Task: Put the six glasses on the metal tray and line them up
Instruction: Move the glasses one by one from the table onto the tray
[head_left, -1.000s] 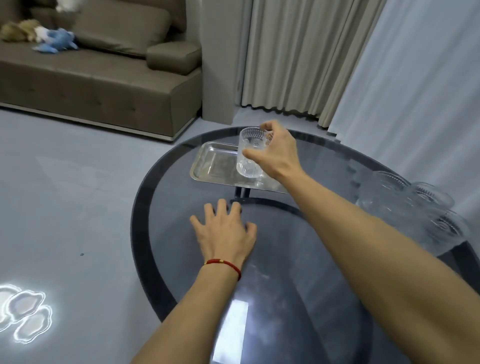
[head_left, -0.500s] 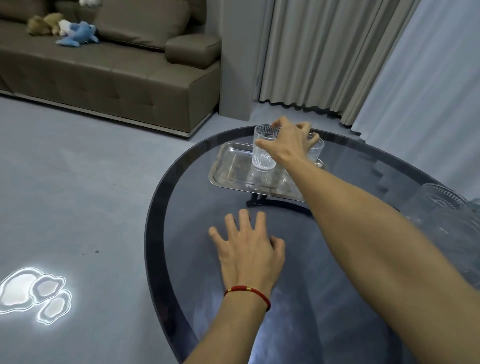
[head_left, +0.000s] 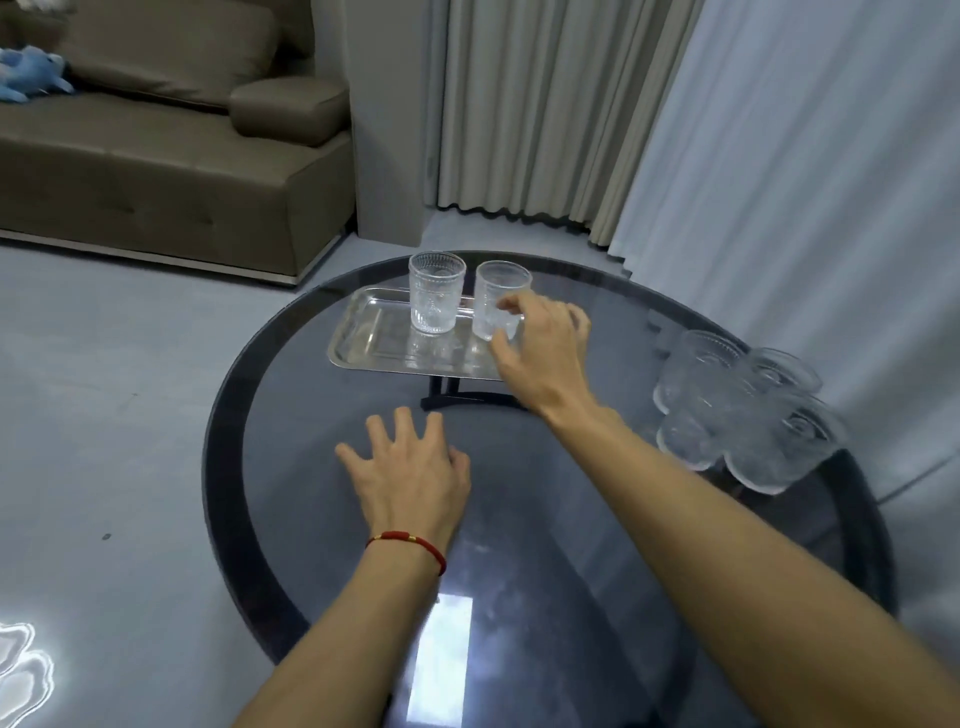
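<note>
A metal tray (head_left: 363, 358) lies at the far side of the round dark glass table (head_left: 280, 467). Two clear patterned glasses stand upright side by side on it: the left glass (head_left: 435, 299) stands free, the right glass (head_left: 493, 291) has my right hand (head_left: 543, 353) just in front of it. That hand's fingers are spread, with thumb and forefinger at the glass's near side, not closed round it. My left hand (head_left: 410, 467), with a red bracelet at the wrist, rests flat and open on the table's middle. Several more glasses (head_left: 737, 410) stand bunched at the table's right edge, blurred.
A brown sofa (head_left: 156, 171) with a blue soft toy (head_left: 31, 73) stands at the back left on the grey floor. Curtains (head_left: 519, 104) hang behind the table and along its right side. The table's black base (head_left: 457, 397) shows through the glass.
My right hand set the glass it carried down on the tray and let go, fingers now spread beside the right glass. The view shifted; my left hand stayed flat on the table.
</note>
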